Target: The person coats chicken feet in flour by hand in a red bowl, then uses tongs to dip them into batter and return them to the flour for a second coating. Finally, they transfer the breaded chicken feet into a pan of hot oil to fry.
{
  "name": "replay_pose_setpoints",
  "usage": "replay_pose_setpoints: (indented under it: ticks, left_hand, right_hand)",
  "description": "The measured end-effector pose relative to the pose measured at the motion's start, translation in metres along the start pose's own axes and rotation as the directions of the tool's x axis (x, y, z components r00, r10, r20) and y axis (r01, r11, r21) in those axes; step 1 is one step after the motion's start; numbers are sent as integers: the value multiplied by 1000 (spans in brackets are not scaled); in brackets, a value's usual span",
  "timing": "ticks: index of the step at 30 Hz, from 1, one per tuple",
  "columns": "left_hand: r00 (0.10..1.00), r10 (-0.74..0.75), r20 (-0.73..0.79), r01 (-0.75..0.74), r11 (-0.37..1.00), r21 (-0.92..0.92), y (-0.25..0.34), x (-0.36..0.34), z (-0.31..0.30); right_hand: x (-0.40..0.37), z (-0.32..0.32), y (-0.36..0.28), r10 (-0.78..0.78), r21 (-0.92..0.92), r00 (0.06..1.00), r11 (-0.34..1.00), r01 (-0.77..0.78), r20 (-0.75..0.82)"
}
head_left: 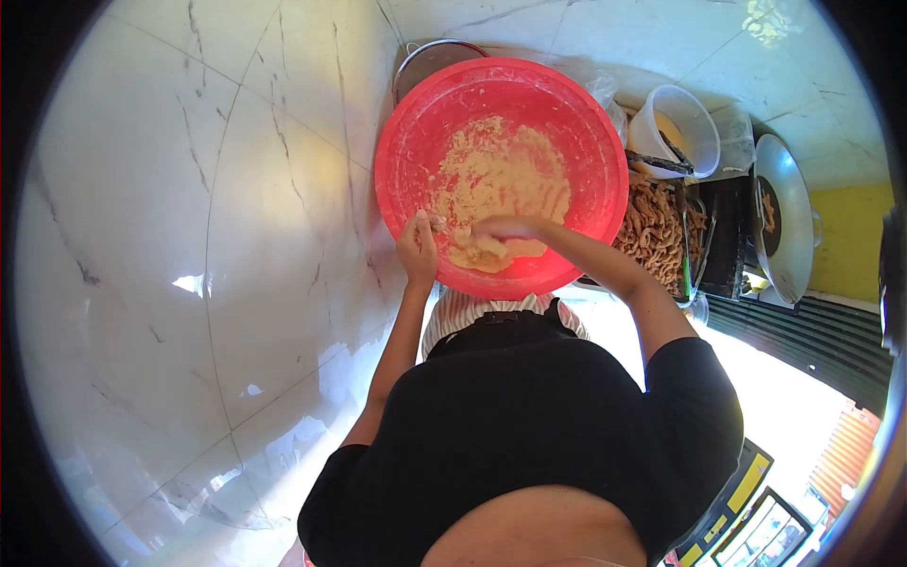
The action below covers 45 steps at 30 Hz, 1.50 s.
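Observation:
A wide red plastic basin point(397, 142) holds pale yellowish flour point(529, 175), loose and clumpy, spread over its bottom. My left hand point(418, 249) is at the basin's near left edge, its fingers closed around the rim. Down in the near part of the flour is my right hand point(505, 229), fingers curled downward over a pale, flour-coated lump point(487, 246). Flour hides the fingertips, so what they hold cannot be made out.
Right of the basin lie a tray of brown fried strips point(652, 227), a white tub point(704, 132) with yellowish contents, and a large metal wok point(794, 208). A tiled wall point(189, 236) rises on the left. A round metal-rimmed lid or pot point(430, 66) sits behind the basin.

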<state>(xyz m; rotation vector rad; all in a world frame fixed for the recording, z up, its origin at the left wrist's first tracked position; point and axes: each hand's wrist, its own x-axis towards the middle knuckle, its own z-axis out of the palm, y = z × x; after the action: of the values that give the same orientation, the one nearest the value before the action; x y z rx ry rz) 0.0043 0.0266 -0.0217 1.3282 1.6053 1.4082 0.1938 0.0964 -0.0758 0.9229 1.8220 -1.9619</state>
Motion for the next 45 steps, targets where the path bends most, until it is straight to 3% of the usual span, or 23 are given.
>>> replay_pose_setpoints:
  ticks: [2, 6, 8, 9, 11, 15, 17, 18, 21, 23, 24, 26, 27, 29, 33, 35, 36, 38, 39, 41, 42, 44, 45]
  left_hand:
    - [1000, 5, -5, -5, 1000, 8, 0, 0, 1]
    - [999, -29, 20, 29, 999, -45, 2, 1, 1]
    - [999, -30, 25, 31, 998, -46, 6, 1, 0]
    - [999, -17, 30, 18, 999, -38, 8, 1, 0]
    - [999, -5, 34, 6, 1000, -29, 10, 2, -1]
    - [999, -27, 44, 29, 999, -46, 15, 2, -1]
    - [998, -35, 46, 38, 997, -61, 11, 1, 0]
    - [998, -33, 44, 34, 999, -14, 2, 0, 0]
    - [999, -25, 37, 25, 1000, 11, 0, 1, -1]
    - [999, -25, 39, 25, 1000, -10, 1, 0, -1]
    - [999, -24, 37, 25, 1000, -10, 0, 1, -1]
    - [999, -18, 39, 18, 1000, -14, -3, 2, 0]
    - [1000, -25, 15, 25, 999, -28, -6, 1, 1]
    - [1000, -30, -7, 29, 999, -38, -6, 1, 0]
    - [999, -40, 18, 41, 998, -42, -6, 1, 0]
    - [999, -35, 22, 36, 998, -54, -9, 0, 0]
    - [999, -30, 28, 31, 999, -23, -6, 1, 0]
    - [999, -26, 37, 26, 1000, 9, -3, 1, 0]
    - [999, -20, 37, 20, 1000, 5, -3, 1, 0]
    - [999, -13, 36, 13, 1000, -2, -1, 1, 0]
    - [999, -18, 43, 19, 1000, -23, 1, 1, 0]
    - [999, -25, 46, 27, 999, -41, 3, 2, 0]
    - [999, -26, 42, 27, 999, -29, 4, 1, -1]
  right_hand:
    - [-11, -13, -18, -111, 391, 991, 911, 134, -82]
    - [25, -54, -2, 57, 415, 975, 909, 38, -214]
    - [46, -66, 9, -138, -325, 733, 938, -119, -666]
    - [62, -63, 19, -141, -328, 735, 937, -117, -664]
    - [96, -55, 30, -253, -413, 492, 876, -250, -833]
    - [58, 15, -7, -356, -604, 576, 729, -321, -736]
    - [35, 29, -2, -478, -822, 761, 556, -124, -438]
    - [28, 33, 8, -474, -821, 764, 558, -124, -438]
    - [7, 38, 30, -441, -813, 840, 582, -2, -317]
    - [-9, 48, 28, -167, -801, 926, 567, -191, -340]
    - [-12, 48, 22, -167, -800, 925, 567, -194, -343]
    - [-17, 46, 11, 29, -446, 960, 881, -156, -279]
    - [-25, 42, -5, 30, -446, 958, 880, -160, -285]
    - [-37, 34, -37, 163, 57, 980, 986, -158, -114]
    - [-29, 1, -3, -151, 243, 986, 956, 165, -77]
    - [-39, -23, 14, -71, -104, 962, 994, 44, -264]
    - [-36, -37, 37, -65, -98, 962, 994, 41, -264]
    - [-7, -52, 110, -301, -510, 897, 854, 102, -325]
    - [8, -46, 138, -299, -509, 897, 855, 101, -325]
    - [30, -32, 178, -90, -519, 719, 754, -404, -689]
    - [5, -24, 147, -90, -521, 719, 752, -404, -689]
    - [-30, 19, 43, 283, -319, 662, 703, -636, -694]
    - [-25, 32, 38, 285, -320, 664, 704, -634, -691]
